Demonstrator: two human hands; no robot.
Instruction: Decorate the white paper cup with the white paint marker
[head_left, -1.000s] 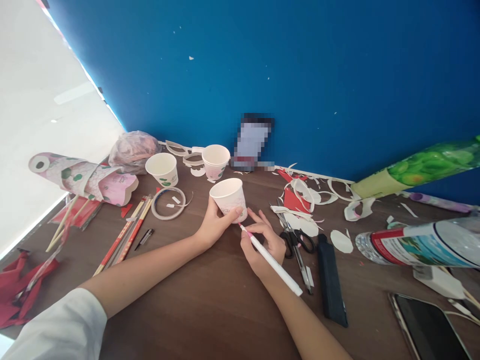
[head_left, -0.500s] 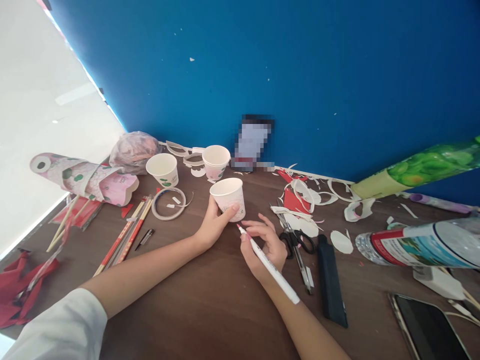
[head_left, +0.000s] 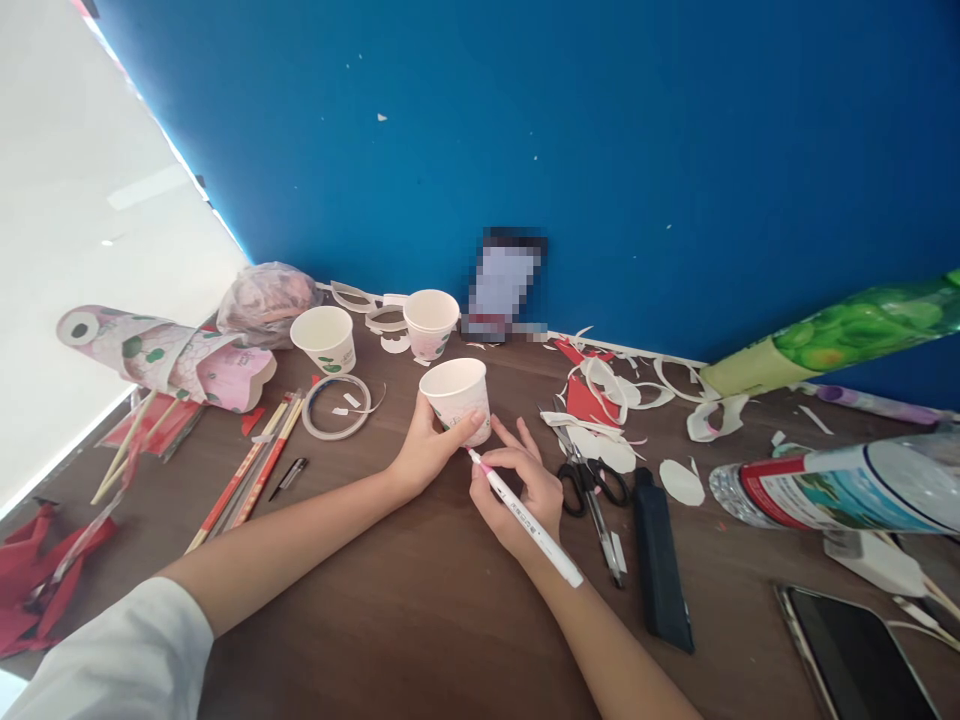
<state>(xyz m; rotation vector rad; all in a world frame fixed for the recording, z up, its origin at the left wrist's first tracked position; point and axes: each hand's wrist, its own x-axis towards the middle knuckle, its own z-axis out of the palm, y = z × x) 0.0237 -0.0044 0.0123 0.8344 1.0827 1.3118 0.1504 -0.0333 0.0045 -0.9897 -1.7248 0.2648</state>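
The left hand pinches a paper cup in its fingers, in from the tabletop's back edge, the right hand's fingers a marker; squeezing too hard could buckle the paper cup.

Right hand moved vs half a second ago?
Yes, slightly: judged against the scissors, the right hand has shifted left in the head view, away from them.

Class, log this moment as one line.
left hand: holds paper cup | right hand: holds white marker, tip near cup | nearby: black-handled scissors
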